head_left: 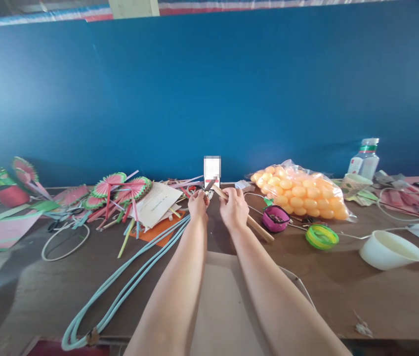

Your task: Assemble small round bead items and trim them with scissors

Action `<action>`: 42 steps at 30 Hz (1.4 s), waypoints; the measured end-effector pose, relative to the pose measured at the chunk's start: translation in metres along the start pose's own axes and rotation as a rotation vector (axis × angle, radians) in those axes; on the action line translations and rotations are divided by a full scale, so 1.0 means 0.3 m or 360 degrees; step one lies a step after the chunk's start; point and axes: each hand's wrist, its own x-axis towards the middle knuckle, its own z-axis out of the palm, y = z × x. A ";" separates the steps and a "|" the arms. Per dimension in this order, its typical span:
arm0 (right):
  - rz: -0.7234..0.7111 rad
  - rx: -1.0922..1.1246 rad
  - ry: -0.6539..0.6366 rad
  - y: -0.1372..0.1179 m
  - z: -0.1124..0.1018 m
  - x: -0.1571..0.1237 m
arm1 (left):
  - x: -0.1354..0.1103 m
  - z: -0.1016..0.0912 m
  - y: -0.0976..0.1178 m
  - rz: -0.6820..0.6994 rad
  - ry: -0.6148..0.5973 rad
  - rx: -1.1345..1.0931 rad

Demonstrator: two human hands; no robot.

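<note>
My right hand (233, 207) is closed round the wooden handle of a hammer (260, 230). The handle slants from lower right to upper left, and the dark head lies just beyond my left fingertips. My left hand (198, 205) is closed in a pinch on a small, shiny metal piece (206, 196), too small to name, close under the hammer head. A bundle of light blue tubing (128, 272) runs up to my left wrist; I cannot tell if the hand touches it. Behind both hands stands a small white screen (212, 170), blurred out.
Left lie pink and green paper pinwheels (135, 190), a printed sheet (159, 203) and a cable loop (64, 242). Right are a bag of orange balls (302, 193), a purple pouch (275, 218), green tape rolls (321, 236), a white cup (391, 252) and a bottle (368, 158). A blue panel (209, 89) stands behind.
</note>
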 end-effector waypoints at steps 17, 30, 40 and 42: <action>-0.0055 0.0018 0.0068 -0.010 -0.012 0.000 | -0.012 0.004 0.014 -0.0075 -0.0006 -0.0225; -0.0044 0.0008 0.0079 -0.009 -0.008 -0.002 | -0.002 0.003 0.010 -0.0131 0.0036 -0.0172; -0.0001 -0.0014 -0.0055 -0.019 -0.023 0.000 | 0.011 -0.004 0.000 -0.0164 0.0065 -0.0196; 0.0011 -0.0027 -0.0112 -0.022 -0.029 0.000 | 0.011 -0.004 0.004 -0.0155 0.0069 -0.0178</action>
